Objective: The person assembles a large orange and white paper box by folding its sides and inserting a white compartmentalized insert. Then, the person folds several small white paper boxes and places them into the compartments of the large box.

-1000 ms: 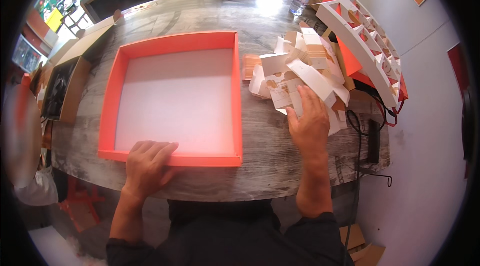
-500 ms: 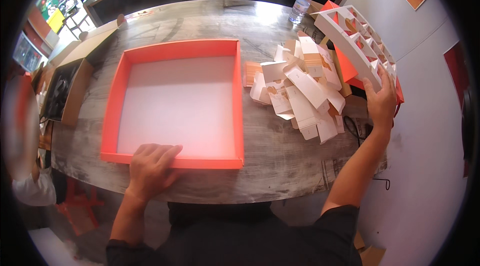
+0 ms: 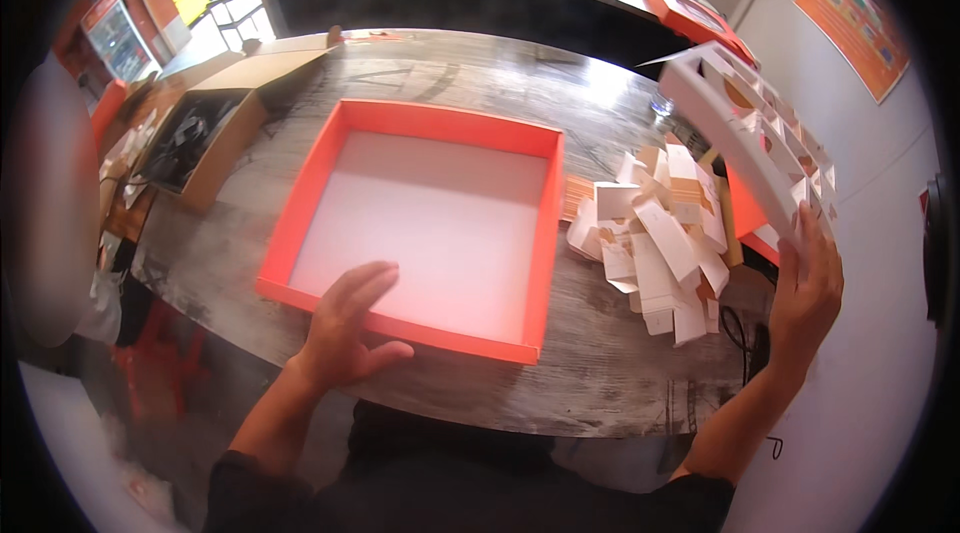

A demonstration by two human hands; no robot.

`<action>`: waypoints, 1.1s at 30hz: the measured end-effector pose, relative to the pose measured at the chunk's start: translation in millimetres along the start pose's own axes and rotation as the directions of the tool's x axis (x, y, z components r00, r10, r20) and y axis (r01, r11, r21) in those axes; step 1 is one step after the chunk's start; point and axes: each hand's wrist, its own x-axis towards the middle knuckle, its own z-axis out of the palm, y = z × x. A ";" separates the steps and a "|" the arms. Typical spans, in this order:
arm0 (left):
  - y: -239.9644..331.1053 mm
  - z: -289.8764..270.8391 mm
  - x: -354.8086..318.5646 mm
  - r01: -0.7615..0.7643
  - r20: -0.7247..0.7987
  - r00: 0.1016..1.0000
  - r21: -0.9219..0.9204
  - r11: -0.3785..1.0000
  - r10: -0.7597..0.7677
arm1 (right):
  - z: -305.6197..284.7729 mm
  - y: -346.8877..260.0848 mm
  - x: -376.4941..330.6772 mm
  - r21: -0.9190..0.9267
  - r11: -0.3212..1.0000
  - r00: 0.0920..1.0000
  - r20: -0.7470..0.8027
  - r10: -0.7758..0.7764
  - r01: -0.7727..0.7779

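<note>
A: Moved since half a second ago: left hand [image 3: 343,326], off the near rim and now opened above it; right hand [image 3: 808,293], shifted along with the white divided insert [image 3: 725,123], now in front of most of the clear bottle [image 3: 661,103]. View turned a little, too.

B: And from the far left?

A: Brown carton [image 3: 228,153], open, with dark contents [image 3: 185,138], on the tabletop [image 3: 600,378]. To its right, the orange-walled tray [image 3: 440,213], pale inside, lying flat near the middle of the tabletop.

B: Left hand's pose?

A: Forearm slanting up and rightward from the lower edge, hand reaching over the left part of the near wall. Fingers nearly straight and close together, thumb spread well away from them. Contact with the rim: impossible to tell.

B: Farther right?

A: Heap of white cardboard pieces [image 3: 665,248], overlapping loosely, just beside the tray's right wall. Then the insert, tilted, above orange card [image 3: 748,203].

B: Right hand's pose?

A: Forearm rising from the lower right, dark sleeve [image 3: 690,498] near the elbow, hand raised to the insert's near end. Fingers pinching that end, thumb on the left side, the others partly hidden.

B: Any writing?

A: Small marks and brown patches on the heap, too small to read. At far right, orange wall poster [image 3: 858,18], its print too blurred to make out.
</note>
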 end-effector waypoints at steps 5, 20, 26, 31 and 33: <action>-7.1 -19.8 -9.3 0.119 -0.242 0.951 -0.294 0.948 -0.194 | -17.7 -97.1 -16.9 0.136 0.947 0.948 0.084 -0.305 0.293; 26.5 -82.6 -51.8 -0.037 0.074 0.996 -0.087 0.995 0.044 | 69.5 -167.8 -46.7 0.726 0.577 0.769 0.104 -0.630 0.375; 1.7 -100.9 -51.9 0.012 -0.026 1.000 -0.008 1.000 -0.012 | 53.6 -135.2 -14.1 0.720 0.588 0.776 0.110 -0.621 0.369; -46.9 -98.0 -35.4 0.228 -0.111 0.971 0.150 0.962 -0.213 | 57.1 -127.9 -10.0 0.768 0.543 0.720 0.160 -0.676 0.340; -65.7 -98.1 -37.6 0.253 -0.054 0.967 0.122 0.960 -0.248 | 60.9 -133.2 -10.3 0.786 0.523 0.708 0.162 -0.687 0.328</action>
